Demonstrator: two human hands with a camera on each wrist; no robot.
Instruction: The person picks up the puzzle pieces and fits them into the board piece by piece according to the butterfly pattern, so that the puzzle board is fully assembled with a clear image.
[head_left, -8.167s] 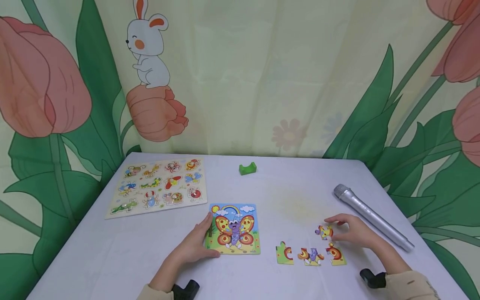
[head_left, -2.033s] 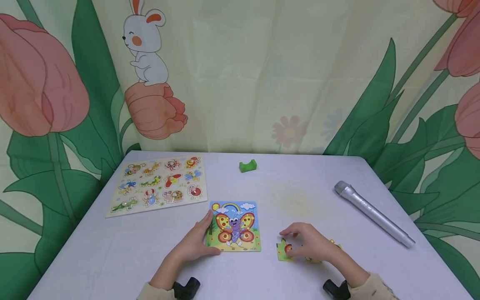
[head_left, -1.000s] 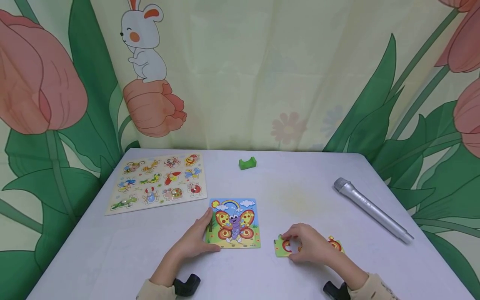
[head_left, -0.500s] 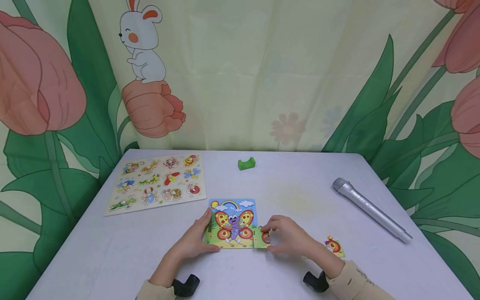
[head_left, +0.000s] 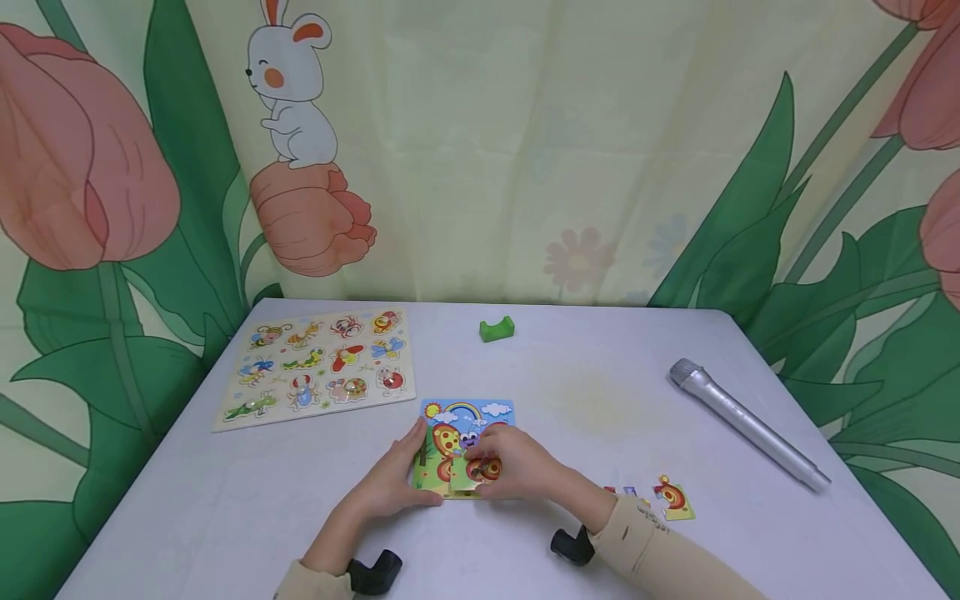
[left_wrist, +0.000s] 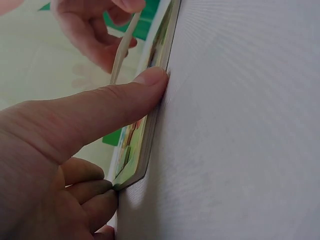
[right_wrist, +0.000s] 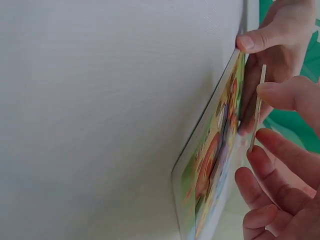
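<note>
- Your right hand (head_left: 517,464) moves left since a half second ago: its green puzzle piece (head_left: 461,477) goes from the right edge of the butterfly board (head_left: 448,429) to just above the board.
- Your right grip is together on that piece, with thumb and fingers pinching its edges. The wrist views show a gap under it.
- Your left hand (head_left: 393,477) has thumb and fingers clamped on the board's near left corner, holding it flat on the desk (head_left: 592,358).
- The step now looks like holding the piece over the picture to find its spot.
- The next move seems to call for matching the red swirl and the bumpy sides, with the piece kept level and the board still.
- A swirl piece (head_left: 673,498) waits on the right. Another piece (head_left: 628,492) is mostly hidden by your right arm.
</note>
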